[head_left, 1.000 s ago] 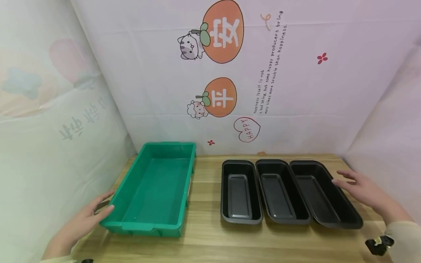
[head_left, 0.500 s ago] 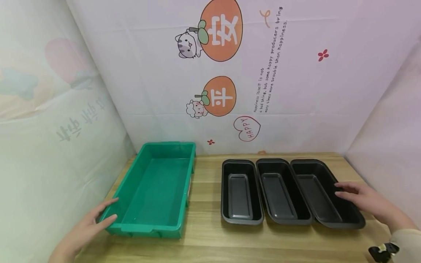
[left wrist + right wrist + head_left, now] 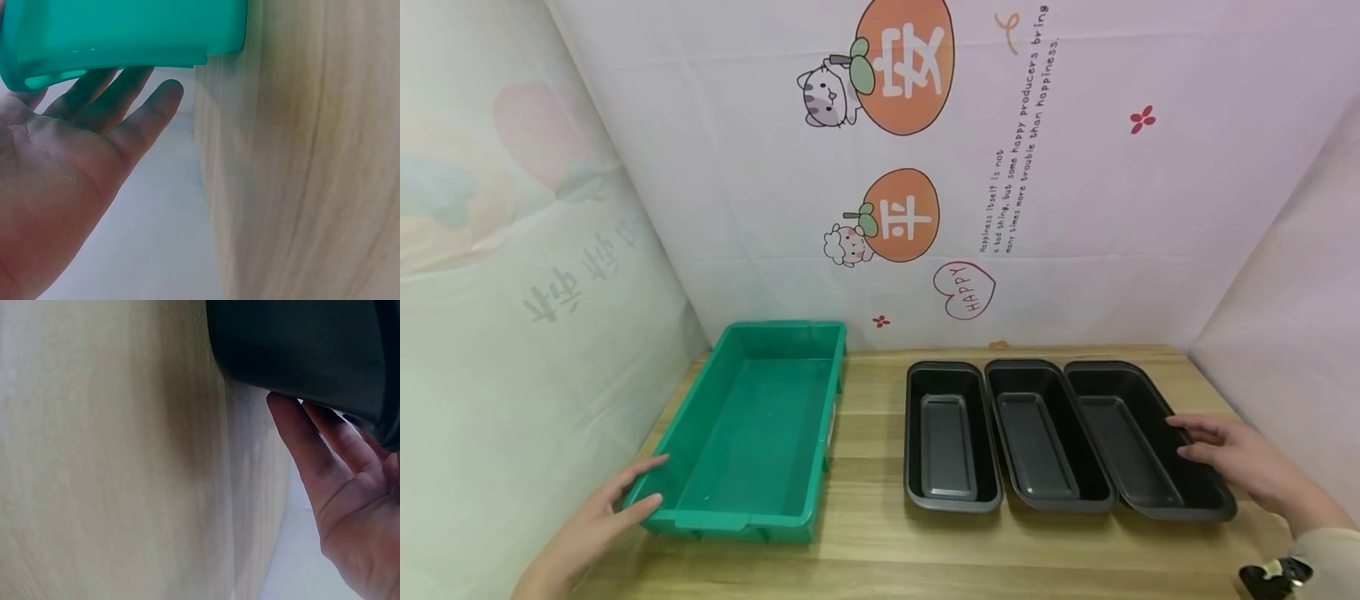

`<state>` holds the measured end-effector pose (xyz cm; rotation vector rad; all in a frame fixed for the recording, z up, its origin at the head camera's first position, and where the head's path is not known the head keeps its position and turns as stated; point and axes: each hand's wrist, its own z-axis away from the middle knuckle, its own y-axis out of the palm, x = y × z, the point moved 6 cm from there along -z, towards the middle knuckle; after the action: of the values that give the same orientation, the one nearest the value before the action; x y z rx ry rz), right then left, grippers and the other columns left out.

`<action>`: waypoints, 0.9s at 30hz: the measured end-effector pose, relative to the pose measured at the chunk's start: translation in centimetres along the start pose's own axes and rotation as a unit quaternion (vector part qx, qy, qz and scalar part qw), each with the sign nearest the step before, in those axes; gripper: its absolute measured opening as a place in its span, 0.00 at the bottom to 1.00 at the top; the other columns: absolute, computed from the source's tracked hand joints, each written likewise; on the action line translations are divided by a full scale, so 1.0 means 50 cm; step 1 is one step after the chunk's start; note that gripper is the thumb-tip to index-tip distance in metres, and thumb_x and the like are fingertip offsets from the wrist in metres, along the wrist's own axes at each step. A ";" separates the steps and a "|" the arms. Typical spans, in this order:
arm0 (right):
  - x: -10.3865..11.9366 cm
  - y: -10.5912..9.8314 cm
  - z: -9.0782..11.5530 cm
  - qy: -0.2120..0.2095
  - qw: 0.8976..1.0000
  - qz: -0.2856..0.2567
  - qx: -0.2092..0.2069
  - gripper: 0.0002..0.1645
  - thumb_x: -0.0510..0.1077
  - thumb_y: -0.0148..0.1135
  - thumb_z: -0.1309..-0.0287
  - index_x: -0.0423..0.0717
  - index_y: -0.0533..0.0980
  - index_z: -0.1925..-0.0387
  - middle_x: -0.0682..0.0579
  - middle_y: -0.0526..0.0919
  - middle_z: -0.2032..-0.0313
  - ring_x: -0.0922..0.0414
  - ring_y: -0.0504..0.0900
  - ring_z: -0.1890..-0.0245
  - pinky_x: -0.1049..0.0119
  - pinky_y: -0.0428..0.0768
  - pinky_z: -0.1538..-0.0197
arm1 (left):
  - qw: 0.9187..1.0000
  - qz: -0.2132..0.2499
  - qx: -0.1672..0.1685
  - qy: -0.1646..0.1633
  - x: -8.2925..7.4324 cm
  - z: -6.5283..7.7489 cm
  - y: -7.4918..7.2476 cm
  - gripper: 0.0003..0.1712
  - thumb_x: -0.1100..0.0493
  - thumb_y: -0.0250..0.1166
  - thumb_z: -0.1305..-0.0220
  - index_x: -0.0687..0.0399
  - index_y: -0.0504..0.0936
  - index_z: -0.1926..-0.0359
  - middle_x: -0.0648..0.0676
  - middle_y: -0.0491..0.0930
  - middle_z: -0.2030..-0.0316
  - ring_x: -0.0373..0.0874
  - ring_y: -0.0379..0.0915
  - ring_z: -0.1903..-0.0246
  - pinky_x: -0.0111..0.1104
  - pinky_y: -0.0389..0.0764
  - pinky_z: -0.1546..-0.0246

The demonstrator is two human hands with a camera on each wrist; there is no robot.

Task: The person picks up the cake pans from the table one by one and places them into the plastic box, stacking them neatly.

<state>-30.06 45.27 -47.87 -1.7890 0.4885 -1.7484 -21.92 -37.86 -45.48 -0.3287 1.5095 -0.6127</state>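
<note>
My left hand (image 3: 591,521) is at the near left corner of a green plastic tray (image 3: 745,522), thumb and index finger spread over its rim. In the left wrist view the other fingers (image 3: 147,122) reach fairly straight along the tray's outer wall. Three black loaf pans stand in a row on the right: a left pan (image 3: 947,450), a middle pan (image 3: 1037,450) and a right pan (image 3: 1123,450). At the right pan's outer rim is my right hand (image 3: 1251,458), its thumb and index finger over the edge. The right wrist view shows extended fingers (image 3: 306,444) against that pan's outside wall.
A wooden table (image 3: 865,550) carries everything. Behind it hangs a white printed cloth (image 3: 1045,308), with pale cloth walls (image 3: 625,350) close on both sides. Bare wood separates the tray from the pans.
My right hand has come down and nearer along the right pan's rim. My left hand has shifted slightly right against the tray's corner. The view has tilted a little.
</note>
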 end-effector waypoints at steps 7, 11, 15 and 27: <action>-0.006 -0.001 -0.001 -0.006 1.000 -0.010 -0.021 0.31 0.36 0.64 0.38 0.25 0.66 0.37 0.63 0.80 0.51 0.68 0.82 0.60 0.72 0.80 0.61 | 1.000 0.010 -0.008 0.018 0.007 -0.006 -0.001 0.31 0.60 0.55 0.26 0.51 0.58 0.26 0.71 0.47 0.27 0.74 0.34 0.32 0.75 0.47 0.46; -0.009 -0.003 -0.003 0.006 1.000 -0.010 -0.020 0.32 0.37 0.64 0.37 0.26 0.65 0.36 0.72 0.77 0.53 0.69 0.81 0.60 0.72 0.80 0.61 | 1.000 0.012 -0.008 0.020 0.008 -0.005 -0.001 0.31 0.60 0.55 0.26 0.51 0.59 0.26 0.72 0.47 0.27 0.74 0.34 0.32 0.75 0.47 0.46; -0.010 -0.008 -0.001 0.007 0.999 -0.025 -0.022 0.31 0.37 0.63 0.37 0.27 0.66 0.36 0.74 0.76 0.53 0.69 0.82 0.61 0.73 0.80 0.62 | 1.000 0.017 -0.002 0.018 0.005 -0.002 -0.001 0.31 0.61 0.54 0.26 0.52 0.57 0.26 0.72 0.46 0.27 0.76 0.33 0.32 0.76 0.46 0.47; 0.004 -0.019 0.010 0.036 0.998 0.027 -0.043 0.34 0.43 0.62 0.34 0.29 0.64 0.34 0.36 0.78 0.46 0.75 0.78 0.62 0.76 0.77 0.63 | 1.000 0.003 0.004 0.012 0.008 -0.001 -0.001 0.32 0.59 0.53 0.25 0.49 0.56 0.25 0.69 0.44 0.26 0.78 0.33 0.32 0.76 0.46 0.48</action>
<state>-29.66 45.94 -47.08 -1.7589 0.6450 -1.7840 -21.98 -38.11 -45.77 -0.3125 1.5294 -0.6202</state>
